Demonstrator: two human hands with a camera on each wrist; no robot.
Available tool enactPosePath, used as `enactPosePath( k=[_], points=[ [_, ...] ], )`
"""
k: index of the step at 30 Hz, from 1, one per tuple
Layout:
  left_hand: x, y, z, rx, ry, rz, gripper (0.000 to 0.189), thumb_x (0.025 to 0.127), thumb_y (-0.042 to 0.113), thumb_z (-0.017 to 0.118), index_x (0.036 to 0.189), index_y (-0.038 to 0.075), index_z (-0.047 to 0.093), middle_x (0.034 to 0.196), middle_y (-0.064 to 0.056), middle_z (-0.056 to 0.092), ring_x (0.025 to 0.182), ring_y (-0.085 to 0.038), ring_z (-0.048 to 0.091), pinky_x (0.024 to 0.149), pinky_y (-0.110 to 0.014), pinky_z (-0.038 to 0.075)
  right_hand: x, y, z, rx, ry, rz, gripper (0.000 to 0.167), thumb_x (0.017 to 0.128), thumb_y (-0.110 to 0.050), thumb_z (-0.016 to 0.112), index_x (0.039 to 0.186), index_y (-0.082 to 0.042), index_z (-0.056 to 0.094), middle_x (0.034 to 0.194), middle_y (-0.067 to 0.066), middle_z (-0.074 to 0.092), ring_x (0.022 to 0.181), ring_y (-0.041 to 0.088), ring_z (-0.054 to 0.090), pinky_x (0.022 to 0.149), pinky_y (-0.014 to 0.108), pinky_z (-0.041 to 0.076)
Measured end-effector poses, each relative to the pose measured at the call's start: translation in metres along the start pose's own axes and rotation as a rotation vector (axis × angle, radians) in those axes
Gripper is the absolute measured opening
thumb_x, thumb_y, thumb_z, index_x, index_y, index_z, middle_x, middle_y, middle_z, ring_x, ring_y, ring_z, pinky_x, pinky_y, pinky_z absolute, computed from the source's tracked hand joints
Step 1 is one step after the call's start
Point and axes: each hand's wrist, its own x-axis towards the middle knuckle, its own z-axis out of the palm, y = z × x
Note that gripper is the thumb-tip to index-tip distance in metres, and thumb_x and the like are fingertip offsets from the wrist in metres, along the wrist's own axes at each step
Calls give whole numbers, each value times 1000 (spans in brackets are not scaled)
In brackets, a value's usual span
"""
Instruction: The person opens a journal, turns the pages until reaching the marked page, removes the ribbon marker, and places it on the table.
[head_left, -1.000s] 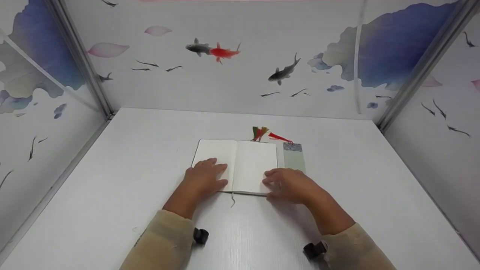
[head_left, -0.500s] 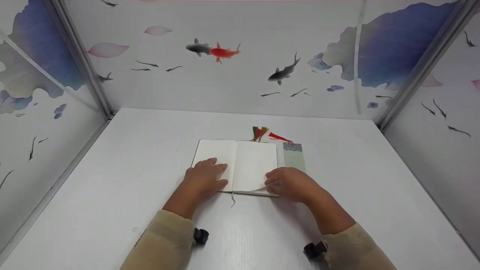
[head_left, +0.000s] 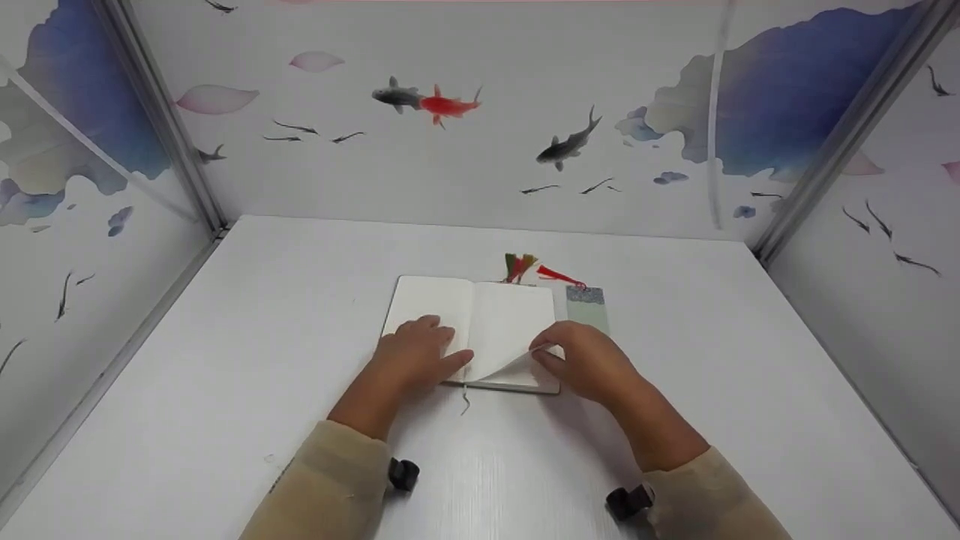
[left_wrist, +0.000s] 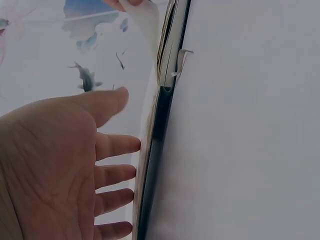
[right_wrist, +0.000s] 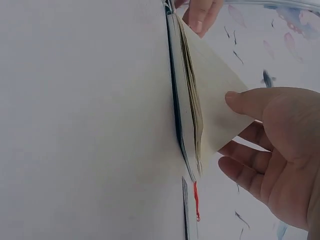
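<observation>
An open notebook [head_left: 431, 296] with blank cream pages lies flat on the white table. My left hand [head_left: 416, 352] rests on its left page with fingers spread, the thumb reaching to the middle fold. At the lower right corner my right hand [head_left: 592, 360] pinches a page [right_wrist: 215, 85] between thumb and fingers. That page is lifted and bends up from the stack beneath, as the right wrist view shows. A thin ribbon marker [head_left: 466, 401] hangs from the fold over the near edge. In the left wrist view, the fingertips touch the notebook's left half [left_wrist: 152, 150].
Right of the notebook lies a pale green bookmark [head_left: 589, 311] with a grey patterned top and a red tassel [head_left: 559, 276]. Further tassels [head_left: 517, 266], green, red and olive, stick out behind the notebook's far edge. Printed panels [head_left: 480, 172] enclose the white table [head_left: 300, 300].
My right hand has taken the corner of a right-hand page and raised it from the stack. The left hand's thumb has moved right, toward the fold.
</observation>
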Motion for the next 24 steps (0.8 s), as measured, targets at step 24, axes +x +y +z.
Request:
enactPosePath(
  k=[24],
  points=[
    [-8,24,5,60,23,-2,94,87,75,72,152,9,59,164,-15,51,149,-38,51,120,-60,45,-9,-12,-1,17,315,-223,16,103,-21,74,117,-21,81,112,-9,80,116,18,74,103,42,60]
  ],
)
